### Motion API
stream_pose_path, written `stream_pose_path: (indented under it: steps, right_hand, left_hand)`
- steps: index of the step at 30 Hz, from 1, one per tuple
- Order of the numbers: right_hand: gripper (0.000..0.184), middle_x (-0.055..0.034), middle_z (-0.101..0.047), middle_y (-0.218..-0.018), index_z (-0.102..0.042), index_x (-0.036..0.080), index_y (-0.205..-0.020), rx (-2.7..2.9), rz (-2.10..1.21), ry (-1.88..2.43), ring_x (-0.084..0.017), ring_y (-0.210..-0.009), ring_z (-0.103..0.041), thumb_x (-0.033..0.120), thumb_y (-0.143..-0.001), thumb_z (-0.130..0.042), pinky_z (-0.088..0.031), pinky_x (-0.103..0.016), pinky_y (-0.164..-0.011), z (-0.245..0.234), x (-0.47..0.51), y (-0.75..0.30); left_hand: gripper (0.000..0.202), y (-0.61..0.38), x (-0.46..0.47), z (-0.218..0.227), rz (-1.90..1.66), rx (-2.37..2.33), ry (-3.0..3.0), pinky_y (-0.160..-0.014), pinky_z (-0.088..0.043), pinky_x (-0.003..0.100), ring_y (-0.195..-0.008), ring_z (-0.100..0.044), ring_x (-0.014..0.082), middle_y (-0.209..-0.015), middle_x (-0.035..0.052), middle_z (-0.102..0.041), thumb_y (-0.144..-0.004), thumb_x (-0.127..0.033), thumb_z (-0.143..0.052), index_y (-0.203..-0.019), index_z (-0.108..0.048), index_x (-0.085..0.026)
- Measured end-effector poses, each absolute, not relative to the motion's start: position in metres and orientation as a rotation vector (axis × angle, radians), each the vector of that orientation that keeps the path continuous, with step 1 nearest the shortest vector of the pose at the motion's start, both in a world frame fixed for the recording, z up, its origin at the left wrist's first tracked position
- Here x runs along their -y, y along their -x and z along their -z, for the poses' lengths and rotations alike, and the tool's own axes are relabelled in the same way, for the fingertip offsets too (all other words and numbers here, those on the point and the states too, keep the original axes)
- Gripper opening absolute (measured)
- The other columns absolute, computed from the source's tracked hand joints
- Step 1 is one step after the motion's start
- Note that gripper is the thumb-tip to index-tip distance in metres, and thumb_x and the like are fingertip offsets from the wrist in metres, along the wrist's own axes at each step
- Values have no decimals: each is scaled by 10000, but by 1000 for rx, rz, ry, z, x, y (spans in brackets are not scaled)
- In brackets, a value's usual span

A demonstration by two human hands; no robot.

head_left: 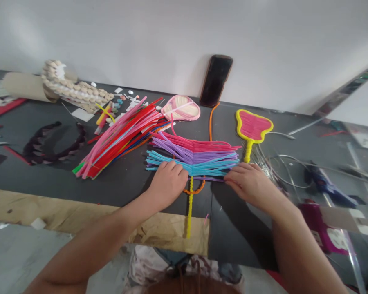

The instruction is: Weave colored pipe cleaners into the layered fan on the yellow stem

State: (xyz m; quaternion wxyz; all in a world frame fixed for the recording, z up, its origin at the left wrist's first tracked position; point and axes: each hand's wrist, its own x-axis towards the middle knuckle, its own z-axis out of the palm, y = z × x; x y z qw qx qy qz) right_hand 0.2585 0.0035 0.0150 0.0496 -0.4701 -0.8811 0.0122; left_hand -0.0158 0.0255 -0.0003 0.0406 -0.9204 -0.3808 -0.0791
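Rows of pipe cleaners lie side by side across a twisted yellow stem (190, 208), pink (208, 146) farthest, then purple (176, 148), then light blue (214, 165) nearest me. Curled over the left part of the blue row is my left hand (168, 181), its fingertips pressed on the pipe cleaners close to the stem. My right hand (248, 179) pinches the right end of a single purple pipe cleaner (210, 179) below the blue row. An orange twisted loop (199, 191) shows under the stem, partly covered by the rows.
Loose red and pink pipe cleaners (119, 143) lie in a bundle at left, near a dark headband (55, 157). A phone (216, 79) leans on the wall. A pink-and-yellow fan shape (254, 126) lies at right, with wires and a magenta tool (319, 228) beyond.
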Motion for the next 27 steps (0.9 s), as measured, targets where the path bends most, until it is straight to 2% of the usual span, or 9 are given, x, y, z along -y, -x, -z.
stream_pose_path:
  steps: [6, 12, 20, 24, 27]
  right_hand:
    - [159, -63, -698, -855, -679, 208, -944, 2595, -9, 1341, -220, -815, -593, 293, -927, -545, -458, -359, -748, -20, -4, -251]
    - [194, -55, -695, -952, -689, 220, -1035, 2574, -3, 1076, -198, -861, -559, 199, -937, -522, -462, -332, -764, -23, 4, -211]
    - [159, -42, -666, -892, -702, 230, -908, 2714, -21, 1053, -190, -841, -503, 192, -923, -549, -410, -326, -712, -15, 7, -198]
    - [152, -43, -667, -870, -702, 223, -905, 2717, -31, 1037, -196, -838, -501, 190, -919, -554, -405, -327, -711, -15, 7, -200]
    - [164, -47, -674, -863, -706, 221, -906, 2692, -76, 1030, -189, -831, -522, 184, -923, -547, -418, -316, -714, -14, 6, -199]
  left_hand:
    - [131, 17, -25, 4, 238, 1173, 2790, -652, -369, 380, -750, -563, 259, -721, 70, -618, -900, -204, -555, -780, -594, -169]
    - [116, 17, -25, -1, 236, 1183, 2813, -657, -382, 385, -747, -573, 266, -716, 68, -621, -890, -179, -544, -782, -586, -170]
    - [144, 39, -32, -21, 190, 1275, 2724, -642, -359, 395, -727, -565, 271, -679, 77, -599, -839, -102, -478, -762, -566, -186]
    - [178, 68, -45, -37, 168, 1508, 2550, -635, -342, 375, -703, -561, 251, -642, 55, -577, -869, -128, -431, -743, -527, -210]
    - [191, 84, -52, -45, 290, 1684, 2494, -621, -346, 358, -698, -560, 247, -647, 50, -568, -893, -182, -390, -754, -516, -219]
